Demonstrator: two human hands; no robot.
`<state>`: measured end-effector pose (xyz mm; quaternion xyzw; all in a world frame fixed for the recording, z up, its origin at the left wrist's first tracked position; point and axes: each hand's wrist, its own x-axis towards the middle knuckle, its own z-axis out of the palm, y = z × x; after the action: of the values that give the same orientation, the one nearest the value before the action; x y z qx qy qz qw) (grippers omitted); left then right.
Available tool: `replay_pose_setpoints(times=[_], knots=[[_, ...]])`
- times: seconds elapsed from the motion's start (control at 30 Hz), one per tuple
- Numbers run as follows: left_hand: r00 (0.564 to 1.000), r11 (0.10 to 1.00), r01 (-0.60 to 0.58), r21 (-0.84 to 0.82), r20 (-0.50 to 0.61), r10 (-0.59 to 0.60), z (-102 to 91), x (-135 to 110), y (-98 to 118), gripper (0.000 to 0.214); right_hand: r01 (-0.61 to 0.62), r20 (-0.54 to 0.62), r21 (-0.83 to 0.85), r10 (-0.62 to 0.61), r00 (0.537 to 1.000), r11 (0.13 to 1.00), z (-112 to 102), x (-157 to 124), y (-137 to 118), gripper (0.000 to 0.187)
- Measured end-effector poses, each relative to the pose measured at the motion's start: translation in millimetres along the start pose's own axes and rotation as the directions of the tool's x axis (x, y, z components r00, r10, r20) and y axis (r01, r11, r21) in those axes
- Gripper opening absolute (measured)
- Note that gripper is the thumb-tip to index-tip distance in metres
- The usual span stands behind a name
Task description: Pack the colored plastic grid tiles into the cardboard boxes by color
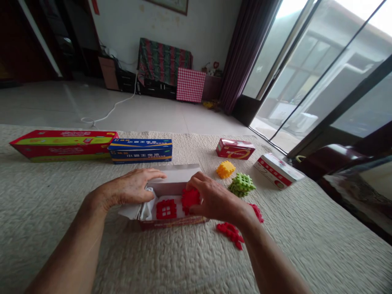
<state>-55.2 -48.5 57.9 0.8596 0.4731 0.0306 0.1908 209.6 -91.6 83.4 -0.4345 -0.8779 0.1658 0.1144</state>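
A cardboard box [174, 223] lies with its lid raised, and white paper [148, 206] lines its left end. Inside it sits a red window-shaped plastic building piece [166, 209]. My right hand [211, 196] reaches into the right end, its fingers and thumb closed around red plastic building pieces [190, 200]. At the left end my left hand [131, 187] rests over the box edge, thumb and fingers apart. Loose red pieces [231, 234] lie on the cover beside my right forearm, which partly hides another red piece [257, 212].
Beyond my right hand stand a yellow block cube [226, 169] and a green block stack [241, 184]. Farther right are a dark red box [235, 148] and a white-and-red box [279, 170]. A blue box [141, 151] and a long red-green box [64, 145] lie at the far left.
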Motion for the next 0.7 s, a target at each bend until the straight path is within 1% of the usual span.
replay_pose_setpoints(times=[0.1,0.17,0.23,0.27,0.37,0.47,0.57,0.7], knots=[[1.0,1.0,0.018,0.011,-0.004,-0.018,-0.9,-0.4,2.3,0.067,-0.034,-0.08,0.004,0.034,0.996,0.999,-5.1,-10.6,6.7,0.025],[1.0,1.0,0.021,0.02,-0.009,-0.021,-1.5,0.1,4.0,0.067,-0.097,-0.147,0.006,0.097,0.984,0.995,-8.5,-18.2,12.6,0.025],[1.0,0.999,0.011,0.031,-0.021,-0.011,-1.6,1.3,5.7,0.067,-0.172,-0.214,-0.001,0.168,0.962,0.985,-9.8,-24.8,18.6,0.023],[1.0,0.999,0.005,0.038,-0.028,-0.004,-1.3,2.1,6.4,0.067,-0.206,-0.228,-0.006,0.199,0.953,0.979,-9.3,-27.3,20.9,0.022],[0.999,0.998,-0.009,0.062,-0.044,0.012,1.5,4.5,7.1,0.066,-0.283,-0.183,-0.027,0.273,0.944,0.959,-3.7,-30.9,23.0,0.019],[0.999,0.996,-0.002,0.09,-0.052,0.007,7.4,6.7,3.0,0.066,-0.316,-0.149,-0.028,0.308,0.94,0.948,4.3,-30.5,20.3,0.018],[0.998,0.992,0.004,0.125,-0.07,0.005,13.7,9.1,-5.1,0.064,-0.315,-0.158,0.009,0.313,0.937,0.949,7.4,-31.3,19.8,0.018],[0.994,0.987,-0.009,0.161,-0.11,0.027,17.1,12.3,-10.9,0.061,-0.293,-0.183,0.072,0.301,0.936,0.954,-1.9,-42.5,28.2,0.017]])
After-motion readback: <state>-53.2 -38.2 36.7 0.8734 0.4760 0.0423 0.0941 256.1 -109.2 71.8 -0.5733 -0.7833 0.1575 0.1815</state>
